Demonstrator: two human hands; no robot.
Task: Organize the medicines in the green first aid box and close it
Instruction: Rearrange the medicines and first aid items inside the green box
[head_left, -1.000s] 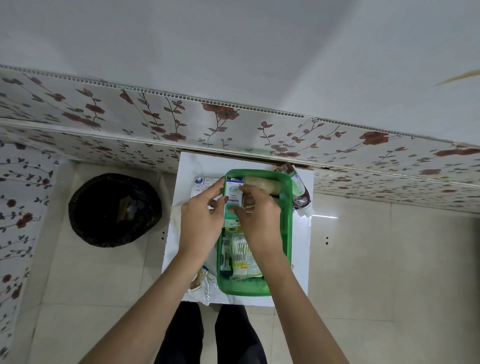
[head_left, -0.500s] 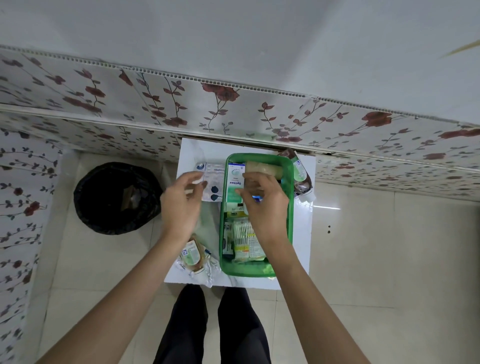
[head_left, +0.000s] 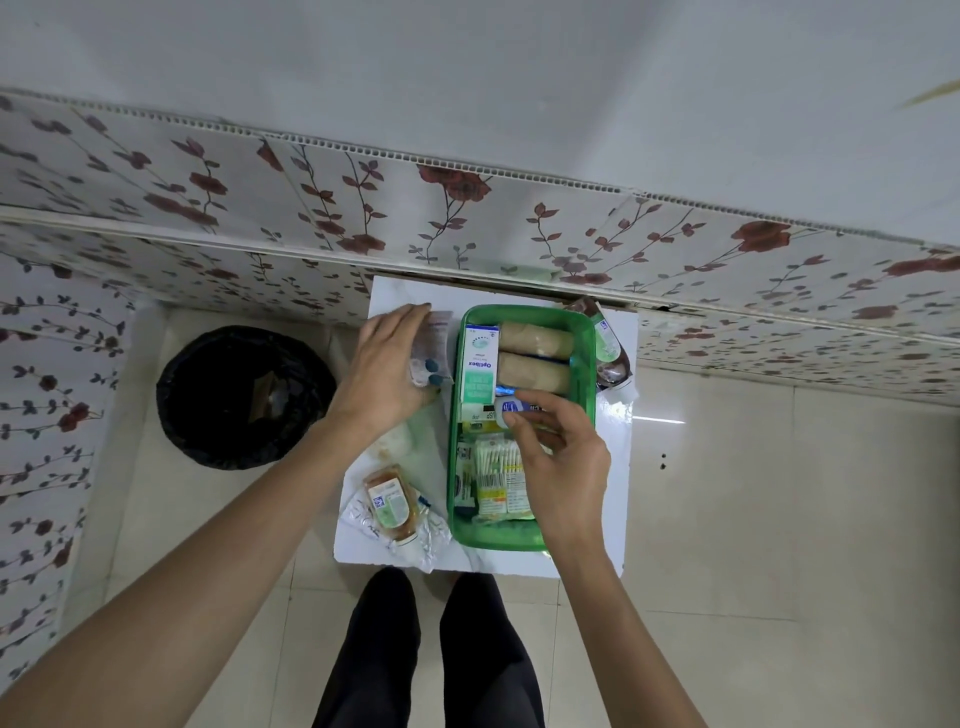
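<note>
The green first aid box (head_left: 587, 343) stands open on a small white table (head_left: 613, 499). Inside lie a white and green carton (head_left: 479, 370) along the left wall, two beige bandage rolls (head_left: 535, 354) at the far end, and a pack of cotton swabs (head_left: 500, 478) nearer me. My right hand (head_left: 563, 460) is over the box's middle, its fingers closed on a small white and blue tube (head_left: 511, 405). My left hand (head_left: 387, 371) rests on a blister strip of pills (head_left: 432, 349) just left of the box.
A brown bottle in a clear wrapper (head_left: 392, 506) lies at the table's near left. A dark pouch (head_left: 605, 348) sits beyond the box's right wall. A black bin (head_left: 244, 395) stands on the floor to the left. The floral wall runs right behind the table.
My left hand let go of the carton and moved left onto the blister strip. The carton now lies flat in the box. My right hand drew back and took the small tube.
</note>
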